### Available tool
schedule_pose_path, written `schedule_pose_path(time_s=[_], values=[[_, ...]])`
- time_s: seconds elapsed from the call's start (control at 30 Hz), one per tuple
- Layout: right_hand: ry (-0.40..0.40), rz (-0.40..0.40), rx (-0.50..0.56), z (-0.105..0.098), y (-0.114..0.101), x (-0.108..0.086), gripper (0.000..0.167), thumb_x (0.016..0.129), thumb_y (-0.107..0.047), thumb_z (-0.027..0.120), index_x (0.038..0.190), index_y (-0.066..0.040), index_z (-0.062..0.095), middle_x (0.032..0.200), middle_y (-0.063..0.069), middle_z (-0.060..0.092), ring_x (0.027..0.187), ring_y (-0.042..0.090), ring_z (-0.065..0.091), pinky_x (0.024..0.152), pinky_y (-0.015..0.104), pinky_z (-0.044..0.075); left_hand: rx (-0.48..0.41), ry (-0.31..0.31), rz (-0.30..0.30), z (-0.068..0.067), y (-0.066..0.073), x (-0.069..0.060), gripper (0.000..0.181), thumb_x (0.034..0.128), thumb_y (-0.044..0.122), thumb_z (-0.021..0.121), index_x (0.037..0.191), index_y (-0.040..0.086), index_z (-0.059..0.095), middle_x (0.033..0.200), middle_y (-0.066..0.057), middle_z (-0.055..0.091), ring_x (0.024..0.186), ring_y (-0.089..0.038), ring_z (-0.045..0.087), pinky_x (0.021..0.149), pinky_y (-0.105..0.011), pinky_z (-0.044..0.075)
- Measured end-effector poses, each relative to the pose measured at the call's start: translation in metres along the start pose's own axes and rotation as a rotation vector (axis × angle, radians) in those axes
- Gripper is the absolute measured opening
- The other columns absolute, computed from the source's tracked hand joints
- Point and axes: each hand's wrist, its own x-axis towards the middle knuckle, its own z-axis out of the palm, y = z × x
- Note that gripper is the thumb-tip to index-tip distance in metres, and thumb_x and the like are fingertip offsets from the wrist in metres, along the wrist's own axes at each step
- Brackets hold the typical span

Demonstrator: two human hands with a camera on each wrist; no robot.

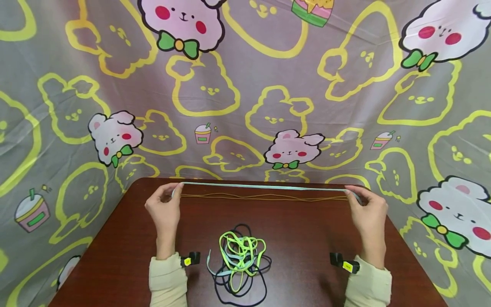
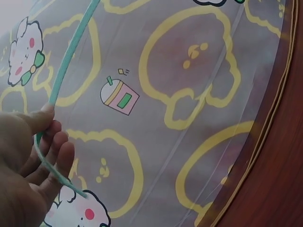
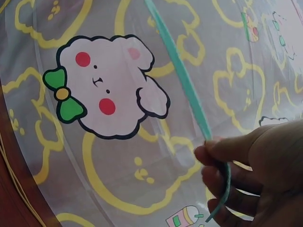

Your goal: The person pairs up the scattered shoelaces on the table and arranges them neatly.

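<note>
A light teal shoelace (image 1: 264, 186) is stretched nearly straight between both hands, above the far part of the table. My left hand (image 1: 166, 207) pinches it near one end between thumb and forefinger. In the left wrist view a short tail of the shoelace (image 2: 56, 175) hangs past the fingers. At the other end my right hand (image 1: 369, 213) pinches it the same way, and its loose tail (image 3: 221, 208) curves down by the fingers in the right wrist view. Behind and just below the shoelace, brown laces (image 1: 238, 197) lie lengthwise on the table.
A tangled pile of neon yellow laces (image 1: 249, 245), dark laces (image 1: 264, 290) and a light blue lace (image 1: 209, 260) lies on the brown table (image 1: 307, 238) between the forearms. A grey cloth printed with cartoon rabbits (image 1: 238, 140) hangs around the table's back and sides.
</note>
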Motion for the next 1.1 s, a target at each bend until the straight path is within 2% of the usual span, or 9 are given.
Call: schedule_pose_path(time_s=[0.13, 0.23, 0.37, 0.53, 0.63, 0.73, 0.87, 1.0, 1.1], values=[[-0.027, 0.015, -0.036, -0.001, 0.002, -0.001, 0.017, 0.096, -0.011, 0.071, 0.108, -0.001, 0.078, 0.098, 0.019, 0.074, 0.063, 0.001, 0.048, 0.057, 0.011, 0.036, 0.052, -0.038, 0.007, -0.001, -0.003, 0.001, 0.011, 0.0912, -0.011, 0.068, 0.100, -0.014, 0.074, 0.087, -0.032, 0.071, 0.072, 0.006, 0.058, 0.064, -0.010, 0.044], [-0.020, 0.039, -0.035, -0.001, 0.005, -0.001, 0.018, 0.095, -0.012, 0.072, 0.108, 0.000, 0.078, 0.100, 0.020, 0.075, 0.064, -0.008, 0.049, 0.058, 0.008, 0.038, 0.074, -0.067, -0.005, -0.002, -0.006, 0.002, 0.016, 0.0937, -0.014, 0.061, 0.106, -0.015, 0.072, 0.092, -0.034, 0.071, 0.076, 0.013, 0.059, 0.068, -0.008, 0.045], [0.019, 0.073, -0.031, -0.004, 0.009, -0.001, 0.021, 0.091, -0.017, 0.078, 0.103, 0.000, 0.079, 0.096, 0.016, 0.076, 0.067, -0.017, 0.052, 0.062, 0.004, 0.041, 0.050, -0.034, -0.034, -0.005, -0.011, 0.003, 0.014, 0.0921, -0.013, 0.065, 0.103, -0.017, 0.072, 0.091, -0.036, 0.070, 0.072, 0.012, 0.062, 0.068, -0.007, 0.048], [0.052, 0.121, -0.039, -0.008, 0.013, 0.000, 0.022, 0.089, -0.022, 0.081, 0.100, -0.003, 0.079, 0.082, -0.003, 0.072, 0.063, -0.014, 0.054, 0.059, 0.007, 0.042, 0.025, 0.046, -0.071, -0.010, -0.017, 0.004, 0.016, 0.0874, -0.001, 0.078, 0.091, -0.015, 0.074, 0.078, -0.029, 0.070, 0.060, 0.003, 0.062, 0.059, -0.009, 0.048], [0.052, 0.117, -0.048, -0.010, 0.016, 0.001, 0.020, 0.091, -0.019, 0.078, 0.102, -0.002, 0.079, 0.087, 0.006, 0.075, 0.063, -0.015, 0.051, 0.059, 0.007, 0.040, 0.032, 0.039, -0.087, -0.013, -0.030, 0.005, 0.016, 0.0898, 0.002, 0.076, 0.093, -0.014, 0.074, 0.080, -0.030, 0.070, 0.061, 0.003, 0.060, 0.058, -0.010, 0.048], [0.044, 0.114, -0.072, -0.011, 0.018, 0.001, 0.018, 0.095, -0.014, 0.072, 0.107, -0.001, 0.078, 0.101, 0.020, 0.076, 0.066, -0.019, 0.047, 0.062, 0.005, 0.038, 0.077, -0.008, -0.096, -0.014, -0.047, 0.007, 0.015, 0.0950, -0.001, 0.068, 0.104, -0.011, 0.075, 0.091, -0.029, 0.073, 0.069, 0.008, 0.061, 0.064, -0.007, 0.048], [0.026, 0.136, -0.101, -0.012, 0.019, 0.003, 0.020, 0.098, -0.009, 0.065, 0.111, -0.003, 0.078, 0.112, 0.021, 0.074, 0.074, -0.020, 0.044, 0.066, 0.005, 0.036, 0.117, -0.047, -0.106, -0.016, -0.061, 0.008, 0.020, 0.0992, -0.002, 0.061, 0.114, -0.006, 0.074, 0.101, -0.024, 0.075, 0.079, 0.008, 0.064, 0.070, -0.006, 0.050], [0.020, 0.160, -0.123, -0.012, 0.021, 0.004, 0.020, 0.098, -0.012, 0.067, 0.113, -0.003, 0.077, 0.112, 0.021, 0.074, 0.072, -0.017, 0.045, 0.061, 0.006, 0.037, 0.073, 0.009, -0.130, -0.017, -0.067, 0.008, 0.017, 0.0963, -0.001, 0.066, 0.109, -0.008, 0.075, 0.098, -0.026, 0.075, 0.074, 0.006, 0.066, 0.067, -0.008, 0.051], [0.035, 0.176, -0.133, -0.012, 0.023, 0.003, 0.021, 0.095, -0.016, 0.072, 0.109, -0.002, 0.078, 0.102, 0.021, 0.076, 0.063, -0.015, 0.046, 0.055, 0.009, 0.037, 0.049, 0.083, -0.135, -0.018, -0.071, 0.008, 0.015, 0.0899, 0.001, 0.076, 0.099, -0.010, 0.076, 0.092, -0.028, 0.074, 0.067, 0.007, 0.066, 0.063, -0.008, 0.051]])
